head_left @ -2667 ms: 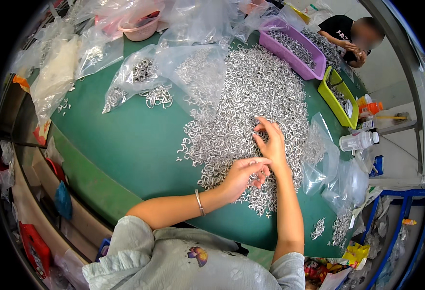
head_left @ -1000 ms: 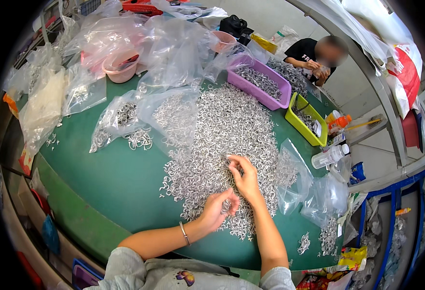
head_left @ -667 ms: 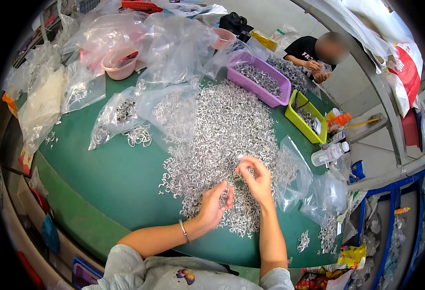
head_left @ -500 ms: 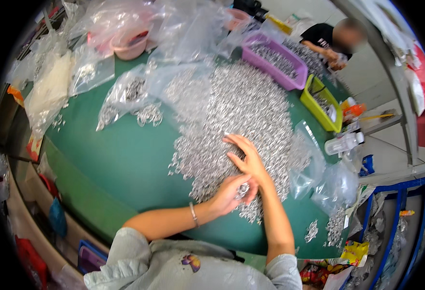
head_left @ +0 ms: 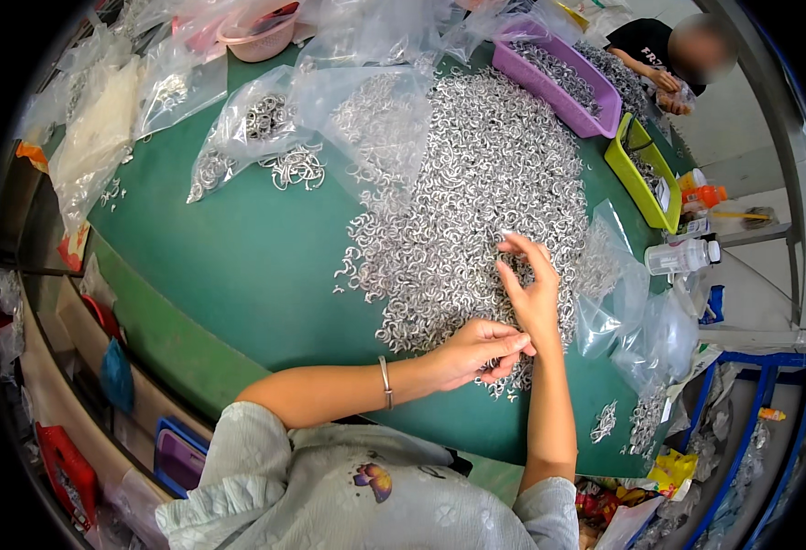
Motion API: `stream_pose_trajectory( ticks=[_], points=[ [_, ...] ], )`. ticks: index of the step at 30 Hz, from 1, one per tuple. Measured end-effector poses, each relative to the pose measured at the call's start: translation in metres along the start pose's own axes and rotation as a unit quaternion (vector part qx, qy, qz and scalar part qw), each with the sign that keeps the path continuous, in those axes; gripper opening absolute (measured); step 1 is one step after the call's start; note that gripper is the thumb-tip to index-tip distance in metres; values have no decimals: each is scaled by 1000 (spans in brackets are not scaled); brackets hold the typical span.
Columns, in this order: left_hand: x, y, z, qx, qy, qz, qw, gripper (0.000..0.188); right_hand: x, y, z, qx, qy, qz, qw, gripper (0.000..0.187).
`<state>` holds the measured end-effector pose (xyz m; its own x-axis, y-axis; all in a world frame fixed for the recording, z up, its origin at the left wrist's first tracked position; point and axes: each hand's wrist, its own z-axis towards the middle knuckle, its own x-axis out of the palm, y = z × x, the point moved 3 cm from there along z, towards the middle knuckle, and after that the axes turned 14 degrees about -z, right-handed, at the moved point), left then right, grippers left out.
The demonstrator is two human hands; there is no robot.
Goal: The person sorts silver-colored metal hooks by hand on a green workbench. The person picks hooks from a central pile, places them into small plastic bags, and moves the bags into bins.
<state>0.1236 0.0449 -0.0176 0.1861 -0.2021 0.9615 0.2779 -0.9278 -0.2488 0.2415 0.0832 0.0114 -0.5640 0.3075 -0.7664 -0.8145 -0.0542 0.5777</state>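
A broad heap of small, silvery, hook-shaped metal pieces (head_left: 476, 174) covers the middle of the green table. Over its near right part is my right hand (head_left: 535, 295), with thumb and forefinger curved and apart; I see nothing between them. My left hand (head_left: 478, 352) is at the heap's near edge, its fingers curled and the thumb pressed against them, beside my right wrist. Whatever lies inside the left hand is hidden. A thin bracelet (head_left: 385, 382) circles my left wrist.
Clear bags with metal rings (head_left: 270, 117) lie left of the heap. A purple basket (head_left: 595, 119) and a green basket (head_left: 664, 206) hold metal parts at the far right, near a clear bottle (head_left: 678, 257). Across the table, a person (head_left: 646, 46) handles something.
The view has shifted, so the table contents appear higher and farther right. My left hand has closed and turned; the metal pieces earlier visible in it no longer show. My right hand stays over the heap.
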Motion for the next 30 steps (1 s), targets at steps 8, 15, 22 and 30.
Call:
stream_pose_trajectory(
  ticks=[8,15,22,30],
  points=[
    [-1,4,-2,-59,-45,10,997,41,-11,-14,-14,8,-21,-77,997,28],
    [-11,10,3,-15,-45,45,998,25,-6,-14,-25,34,36,-140,989,30],
    [-19,8,2,-51,-42,-36,997,33,-8,-8,-31,62,34,-76,995,34],
    [-11,5,2,-2,-77,-18,997,36,-30,-6,-35,38,-30,-120,992,34]
  ],
)
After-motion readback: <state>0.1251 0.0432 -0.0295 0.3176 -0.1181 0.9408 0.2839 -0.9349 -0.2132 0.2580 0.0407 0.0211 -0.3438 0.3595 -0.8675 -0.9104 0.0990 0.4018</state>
